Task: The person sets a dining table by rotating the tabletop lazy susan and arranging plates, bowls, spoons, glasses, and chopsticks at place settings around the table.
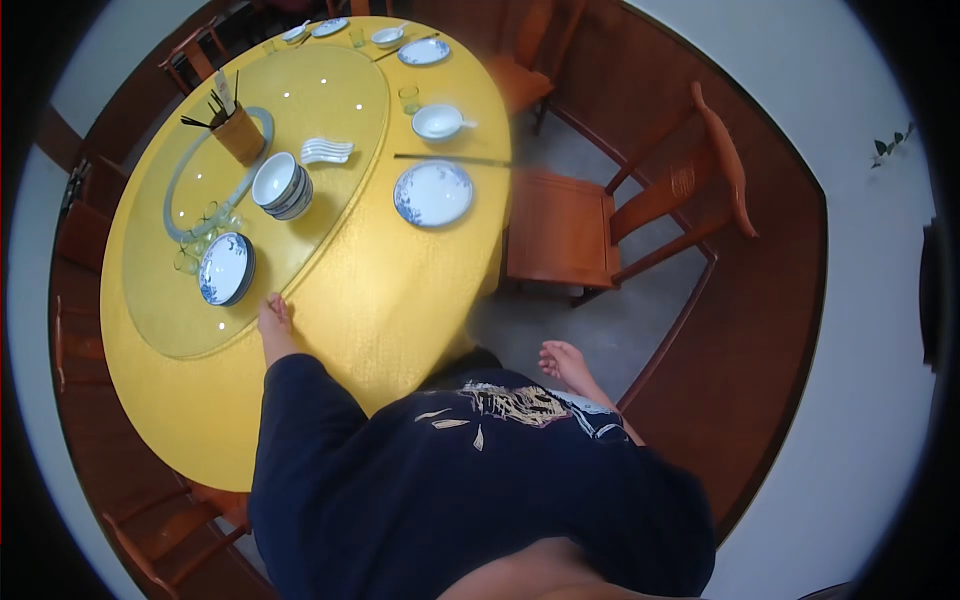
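Observation:
My left hand point(275, 318) is at the near rim of the round glass turntable point(335, 215), its fingers closed together against the edge. Just beyond those fingers stands a stack of blue-patterned white plates point(226, 270). Farther in on the turntable are a stack of bowls point(280, 185), a row of white spoons point(326, 151), several small glasses point(205, 240) and a holder with dark chopsticks point(237, 135). My right hand point(566, 365) hangs beside my body, away from the table, fingers loosely bent and holding nothing I can see.
The yellow-covered round table point(400, 300) carries place settings along its right side: a plate point(433, 194), chopsticks point(450, 159), a bowl with a spoon point(437, 123) and a glass point(409, 99). A wooden chair point(565, 228) stands right of the table, with more chairs around it.

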### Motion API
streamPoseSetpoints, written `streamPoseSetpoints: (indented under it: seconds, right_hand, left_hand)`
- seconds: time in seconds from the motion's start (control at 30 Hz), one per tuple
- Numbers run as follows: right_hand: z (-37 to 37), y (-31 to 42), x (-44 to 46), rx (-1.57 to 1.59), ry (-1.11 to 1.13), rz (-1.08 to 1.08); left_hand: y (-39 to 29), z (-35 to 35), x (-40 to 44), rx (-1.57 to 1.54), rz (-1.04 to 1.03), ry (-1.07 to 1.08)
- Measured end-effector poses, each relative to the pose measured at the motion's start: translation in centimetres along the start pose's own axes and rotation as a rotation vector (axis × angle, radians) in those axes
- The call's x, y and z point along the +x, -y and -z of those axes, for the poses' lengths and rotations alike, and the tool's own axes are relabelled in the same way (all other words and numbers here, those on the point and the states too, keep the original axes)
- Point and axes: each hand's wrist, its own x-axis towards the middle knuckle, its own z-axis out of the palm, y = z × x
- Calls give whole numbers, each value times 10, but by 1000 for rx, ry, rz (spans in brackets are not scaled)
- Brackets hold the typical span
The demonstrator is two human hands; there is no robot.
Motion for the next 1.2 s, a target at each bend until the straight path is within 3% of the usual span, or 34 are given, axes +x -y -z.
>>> streamPoseSetpoints:
  seconds: [0.17,0.2,0.23,0.37,0.43,0.5,0.63,0.83,1.03,1.1,1.2]
  right_hand:
    - [-44,110,81,-423,150,334]
    - [-56,135,98,-596,144,505]
    - [-62,157,112,-767,151,668]
    - [-117,236,136,-1227,130,701]
    - [-123,241,179,-1286,73,925]
    - [-137,251,199,-1390,20,1010]
    - [-172,272,227,-1736,21,947]
    - [-211,284,265,-2267,393,829]
    - [-223,280,289,-2238,562,991]
    - [-216,271,321,-2169,514,902]
    - [-215,300,281,-2191,619,741]
  left_hand:
    - [-1,7,3,29,28,121]
    - [4,8,2,29,34,132]
    - [11,5,-11,5,13,99]
    - [9,-29,-51,15,-30,-80]
    - [17,-35,-52,-44,-64,-84]
    - [19,-18,-39,64,-33,174]
    - [14,-59,-78,68,-67,-109]
    - [11,-65,-97,73,-16,-184]
    - [20,-67,-89,9,-22,-256]
    - [16,-80,-98,-59,-54,-304]
    - [19,-75,-99,8,-83,-309]
